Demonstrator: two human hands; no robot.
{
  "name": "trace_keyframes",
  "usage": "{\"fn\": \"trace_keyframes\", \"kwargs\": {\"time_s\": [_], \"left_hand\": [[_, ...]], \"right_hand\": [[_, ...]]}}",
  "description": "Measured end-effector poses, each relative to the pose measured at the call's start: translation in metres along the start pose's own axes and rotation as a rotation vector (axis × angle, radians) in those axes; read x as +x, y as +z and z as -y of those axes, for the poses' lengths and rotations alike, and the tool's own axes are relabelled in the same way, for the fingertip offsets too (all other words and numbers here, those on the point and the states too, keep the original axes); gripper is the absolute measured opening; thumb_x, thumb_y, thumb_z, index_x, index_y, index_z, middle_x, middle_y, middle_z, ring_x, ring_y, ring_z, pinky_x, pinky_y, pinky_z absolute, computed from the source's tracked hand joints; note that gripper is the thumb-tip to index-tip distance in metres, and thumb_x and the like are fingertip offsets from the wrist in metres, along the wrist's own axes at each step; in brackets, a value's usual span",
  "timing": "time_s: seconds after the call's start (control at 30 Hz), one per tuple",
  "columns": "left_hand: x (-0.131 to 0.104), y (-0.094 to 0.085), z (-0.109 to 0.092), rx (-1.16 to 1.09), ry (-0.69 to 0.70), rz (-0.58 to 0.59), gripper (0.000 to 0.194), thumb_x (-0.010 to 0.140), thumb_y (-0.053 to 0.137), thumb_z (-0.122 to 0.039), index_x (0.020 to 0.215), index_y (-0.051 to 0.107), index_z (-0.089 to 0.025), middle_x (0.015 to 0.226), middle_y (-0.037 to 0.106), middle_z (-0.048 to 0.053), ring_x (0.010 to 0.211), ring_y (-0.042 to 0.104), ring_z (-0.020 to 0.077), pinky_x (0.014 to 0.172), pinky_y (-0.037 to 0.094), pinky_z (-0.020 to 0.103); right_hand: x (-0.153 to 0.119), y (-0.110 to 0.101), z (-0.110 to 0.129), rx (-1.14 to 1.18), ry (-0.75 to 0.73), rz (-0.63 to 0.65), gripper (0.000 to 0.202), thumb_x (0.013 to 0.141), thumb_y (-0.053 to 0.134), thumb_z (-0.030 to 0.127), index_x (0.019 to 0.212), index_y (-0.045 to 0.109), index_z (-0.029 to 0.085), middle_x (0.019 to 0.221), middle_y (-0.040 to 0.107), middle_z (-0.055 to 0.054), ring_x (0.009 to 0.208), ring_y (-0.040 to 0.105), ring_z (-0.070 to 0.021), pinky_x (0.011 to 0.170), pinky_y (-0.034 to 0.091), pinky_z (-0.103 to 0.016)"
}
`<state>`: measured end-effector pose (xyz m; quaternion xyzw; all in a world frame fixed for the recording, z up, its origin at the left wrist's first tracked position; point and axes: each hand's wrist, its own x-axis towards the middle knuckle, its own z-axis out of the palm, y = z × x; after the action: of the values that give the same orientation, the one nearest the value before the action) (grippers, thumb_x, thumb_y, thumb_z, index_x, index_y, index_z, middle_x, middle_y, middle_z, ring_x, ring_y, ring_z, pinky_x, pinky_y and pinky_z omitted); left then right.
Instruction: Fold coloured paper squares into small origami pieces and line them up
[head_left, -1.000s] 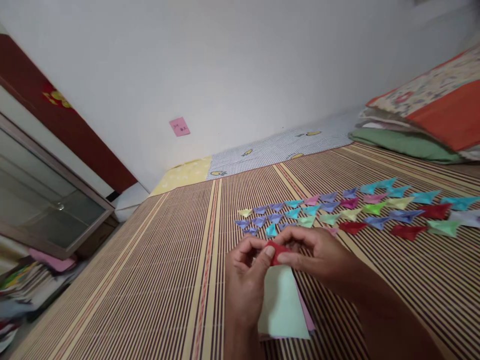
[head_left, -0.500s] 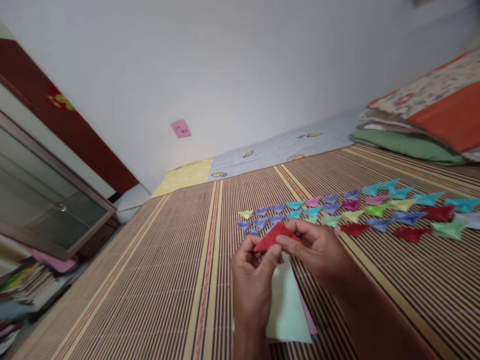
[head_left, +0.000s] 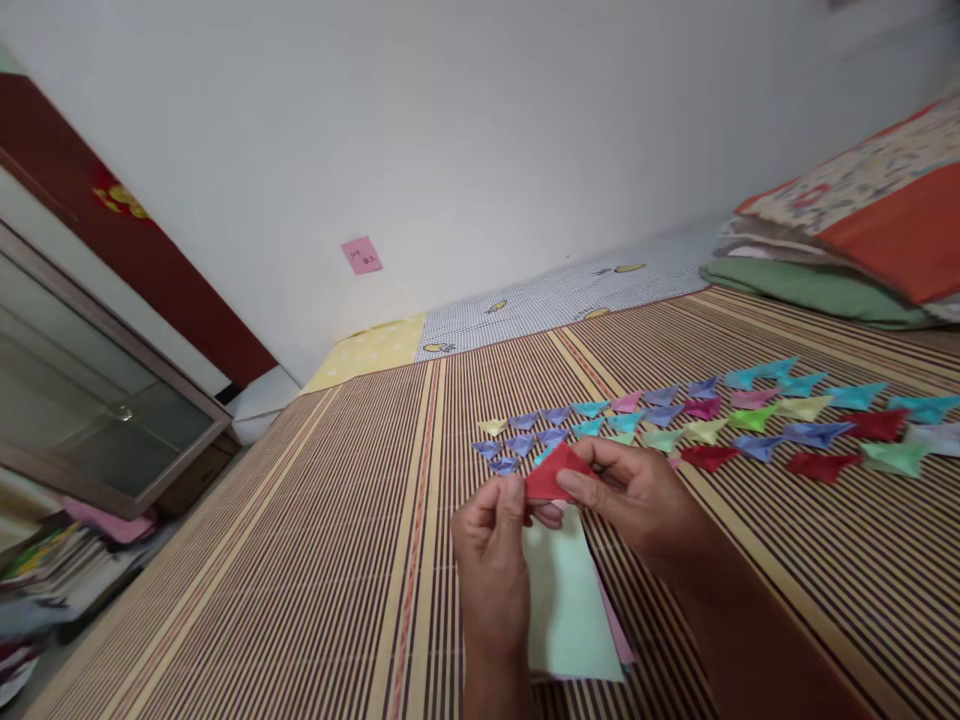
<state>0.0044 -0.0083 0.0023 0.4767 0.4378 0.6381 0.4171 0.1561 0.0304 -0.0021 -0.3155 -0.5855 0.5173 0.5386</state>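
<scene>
While the left hand (head_left: pixel 492 548) and right hand (head_left: pixel 643 497) are pinching red paper (head_left: pixel 550 473) short of the mat's (head_left: pixel 352 520) far edge, I'm seemingly watching folding, probably needing a firm crease next.

Red piece (head_left: pixel 549 478): matt paper; mat (head_left: pixel 300 550): ribbed, perhaps bamboo.

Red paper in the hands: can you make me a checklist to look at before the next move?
1. Left hand pinching the left end of the red paper: ok.
2. Right hand gripping its right side: ok.
3. Red paper's front showing a triangle-like shape: ok.
4. Back of the red paper creased neatly: cannot tell, it's hidden.
5. Pale green sheet lying below the hands: ok.
6. All folded paper pieces in plain sight: not ok, the right hand blocks some.
</scene>
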Motion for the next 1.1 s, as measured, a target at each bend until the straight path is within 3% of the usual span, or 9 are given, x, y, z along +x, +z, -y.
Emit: {"fn": "trace_keyframes", "kwargs": {"time_s": [0.1, 0.17, 0.23, 0.37, 0.63, 0.83, 0.97, 1.1], "left_hand": [[0.003, -0.005, 0.000, -0.068, -0.005, -0.077, 0.034, 0.094, 0.065, -0.048, 0.078, 0.071, -0.018, 0.071, 0.069, 0.000, 0.067, 0.060, 0.0123, 0.068, 0.046, 0.022], [0.004, -0.005, -0.002, -0.064, -0.081, -0.003, 0.027, 0.079, 0.084, -0.041, 0.087, 0.072, -0.018, 0.076, 0.069, -0.001, 0.067, 0.059, 0.0110, 0.064, 0.046, 0.020], [0.003, -0.002, -0.005, -0.039, -0.158, 0.060, 0.028, 0.070, 0.091, -0.032, 0.079, 0.069, -0.016, 0.071, 0.066, -0.003, 0.063, 0.056, 0.0095, 0.060, 0.043, 0.019], [0.001, 0.002, -0.006, -0.045, -0.185, 0.047, 0.026, 0.073, 0.088, -0.030, 0.070, 0.067, -0.015, 0.066, 0.068, -0.001, 0.063, 0.059, 0.0102, 0.063, 0.046, 0.020], [0.005, 0.002, 0.000, -0.094, -0.153, -0.006, 0.019, 0.077, 0.085, -0.029, 0.076, 0.073, -0.014, 0.066, 0.069, 0.000, 0.064, 0.061, 0.0104, 0.064, 0.048, 0.020], [0.000, 0.001, 0.004, -0.180, -0.132, -0.036, 0.017, 0.080, 0.084, -0.030, 0.076, 0.074, -0.016, 0.067, 0.069, -0.001, 0.065, 0.061, 0.0100, 0.067, 0.048, 0.020], [0.002, -0.001, 0.006, -0.210, -0.139, -0.022, 0.019, 0.079, 0.084, -0.031, 0.075, 0.074, -0.015, 0.065, 0.068, 0.000, 0.063, 0.060, 0.0106, 0.067, 0.048, 0.022], [0.006, -0.005, 0.005, -0.227, -0.138, -0.123, 0.023, 0.076, 0.086, -0.033, 0.074, 0.072, -0.015, 0.061, 0.066, -0.001, 0.058, 0.057, 0.0107, 0.063, 0.047, 0.022]], "right_hand": [[0.000, -0.002, -0.001, -0.013, 0.013, -0.018, 0.022, 0.092, 0.069, 0.040, 0.082, 0.068, 0.019, 0.078, 0.068, -0.002, 0.073, 0.060, -0.0170, 0.068, 0.047, -0.030], [0.001, -0.001, -0.003, -0.031, 0.017, 0.002, 0.023, 0.092, 0.069, 0.039, 0.080, 0.067, 0.019, 0.076, 0.066, -0.001, 0.071, 0.058, -0.0157, 0.065, 0.045, -0.029], [0.001, 0.002, -0.004, -0.048, 0.008, 0.043, 0.025, 0.092, 0.069, 0.038, 0.077, 0.064, 0.019, 0.071, 0.062, 0.001, 0.066, 0.055, -0.0141, 0.062, 0.043, -0.027], [0.002, 0.003, -0.002, 0.017, 0.013, 0.096, 0.025, 0.094, 0.067, 0.038, 0.079, 0.065, 0.019, 0.072, 0.065, 0.000, 0.067, 0.058, -0.0140, 0.064, 0.045, -0.027], [0.002, -0.001, 0.000, 0.004, 0.007, 0.164, 0.021, 0.093, 0.067, 0.034, 0.078, 0.068, 0.018, 0.075, 0.067, -0.001, 0.073, 0.061, -0.0147, 0.068, 0.047, -0.027], [-0.002, 0.000, 0.003, -0.168, 0.042, 0.182, 0.026, 0.094, 0.064, 0.037, 0.077, 0.067, 0.018, 0.072, 0.061, 0.000, 0.067, 0.051, -0.0133, 0.061, 0.038, -0.027], [-0.004, -0.010, 0.007, -0.184, 0.046, 0.161, 0.028, 0.092, 0.062, 0.036, 0.069, 0.059, 0.019, 0.062, 0.047, 0.005, 0.059, 0.040, -0.0114, 0.055, 0.032, -0.026], [-0.003, -0.025, 0.010, -0.220, 0.031, 0.116, 0.030, 0.090, 0.062, 0.034, 0.063, 0.054, 0.021, 0.059, 0.044, 0.005, 0.056, 0.038, -0.0114, 0.053, 0.033, -0.026]]}}
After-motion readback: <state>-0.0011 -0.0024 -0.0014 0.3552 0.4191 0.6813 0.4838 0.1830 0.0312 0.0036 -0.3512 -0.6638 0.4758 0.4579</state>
